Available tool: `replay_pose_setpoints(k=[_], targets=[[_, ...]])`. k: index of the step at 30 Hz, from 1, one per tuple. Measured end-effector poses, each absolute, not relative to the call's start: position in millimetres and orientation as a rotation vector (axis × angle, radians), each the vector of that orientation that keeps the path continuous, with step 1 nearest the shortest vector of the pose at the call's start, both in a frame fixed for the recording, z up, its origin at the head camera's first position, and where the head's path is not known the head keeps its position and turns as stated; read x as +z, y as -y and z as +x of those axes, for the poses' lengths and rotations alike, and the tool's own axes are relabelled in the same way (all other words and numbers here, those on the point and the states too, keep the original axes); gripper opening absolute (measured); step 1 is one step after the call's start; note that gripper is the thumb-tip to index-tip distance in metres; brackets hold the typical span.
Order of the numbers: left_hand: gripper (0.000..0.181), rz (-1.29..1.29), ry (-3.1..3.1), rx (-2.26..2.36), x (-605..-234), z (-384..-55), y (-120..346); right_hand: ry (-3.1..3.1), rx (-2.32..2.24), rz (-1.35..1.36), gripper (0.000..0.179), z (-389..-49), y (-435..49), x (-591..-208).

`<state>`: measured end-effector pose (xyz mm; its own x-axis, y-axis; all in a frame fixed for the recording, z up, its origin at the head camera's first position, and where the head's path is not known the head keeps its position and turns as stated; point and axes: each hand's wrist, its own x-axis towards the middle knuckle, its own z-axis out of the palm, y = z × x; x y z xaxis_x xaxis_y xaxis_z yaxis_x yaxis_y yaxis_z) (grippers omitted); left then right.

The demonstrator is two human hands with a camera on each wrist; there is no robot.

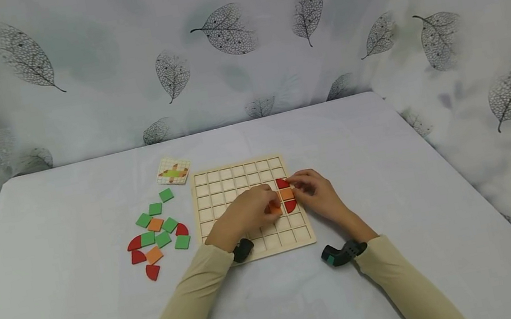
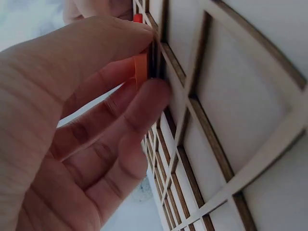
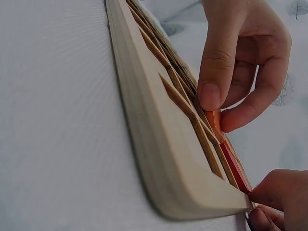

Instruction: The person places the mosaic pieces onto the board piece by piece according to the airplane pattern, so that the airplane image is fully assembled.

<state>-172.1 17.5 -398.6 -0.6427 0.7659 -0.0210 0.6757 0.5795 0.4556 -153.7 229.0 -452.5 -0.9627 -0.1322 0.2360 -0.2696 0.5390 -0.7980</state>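
Observation:
My left hand (image 1: 244, 213) pinches an orange square tile (image 2: 141, 67) between thumb and fingers, low over the wooden grid board (image 1: 236, 164). Just right of it, a column of tiles lies along the board's right side: a red quarter-round tile (image 1: 282, 183), an orange square (image 1: 286, 194) and a second red quarter-round (image 1: 290, 207). With bent fingers, my right hand (image 1: 321, 196) touches the right edge beside this column. In the right wrist view its fingertips (image 3: 260, 193) are at the rim near a red tile (image 3: 234, 161).
Left of the board lie loose tiles on the white table (image 1: 81, 304): several green squares (image 1: 182, 242), orange squares (image 1: 154, 255) and red quarter-rounds (image 1: 153, 272). A small pattern card (image 1: 173, 171) lies by the board's far left corner. Leaf-print cloth (image 1: 115, 64) hangs behind.

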Motion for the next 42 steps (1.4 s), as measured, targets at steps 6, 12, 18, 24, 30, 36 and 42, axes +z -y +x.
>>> replay_pose_setpoints(k=[6, 12, 18, 24, 30, 36, 42], targets=[[0.016, 1.186, -2.538, 0.664, -399, -174, -14, 2.636, 1.395, 0.343, 0.025, -155, -226, -451], [0.014, 1.205, -2.542, 0.68, -398, -174, -11, 2.624, 1.402, 0.353, 0.024, -155, -223, -450], [0.014, 1.199, -2.554, 0.678, -399, -171, -9, 2.635, 1.399, 0.355, 0.025, -155, -222, -451], [0.011, 1.193, -2.587, 0.688, -401, -168, -4, 2.653, 1.393, 0.338, 0.026, -154, -222, -451], [0.01, 1.143, -2.61, 0.686, -397, -165, 3, 2.655, 1.375, 0.326, 0.026, -153, -223, -451], [0.011, 1.091, -2.628, 0.7, -391, -161, 10, 2.651, 1.367, 0.32, 0.026, -153, -224, -452], [0.013, 1.066, -2.645, 0.683, -386, -157, 20, 2.666, 1.357, 0.316, 0.027, -152, -225, -451]])
